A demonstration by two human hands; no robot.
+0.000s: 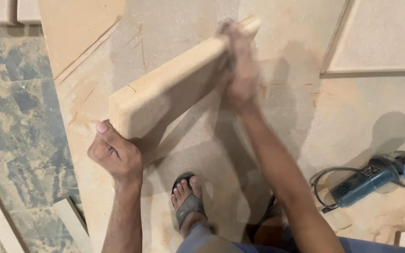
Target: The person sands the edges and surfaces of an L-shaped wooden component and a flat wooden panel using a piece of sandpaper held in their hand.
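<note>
A thick board [165, 86] is held on edge and tilted, its near end raised toward the camera and its far end running up and away over a large sheet [305, 117] laid on the floor. The near lower corner is gripped by the left hand [114, 154], the fingers curled shut beneath and the thumb pressed against the end face; this hold appears to serve as a brace, keeping the narrow top edge presented and steady. The right hand [238, 70] is seen blurred against the board's far part, at or just over the top edge. Its grip cannot be told from the blur, nor can it be told whether anything lies under the palm. A sandalled foot [187, 199] is planted on the sheet directly below the board. Dust is spread over the sheet. To the right, a blue grinder [369, 180] with its looped cord is lying on the sheet, well apart from both hands. A second panel [380, 37] lies at upper right and a narrow strip [73, 222] at lower left on the marbled floor [15, 122]. Open room is left around the board on both flanks; the sheet's left edge runs near the left hand.
</note>
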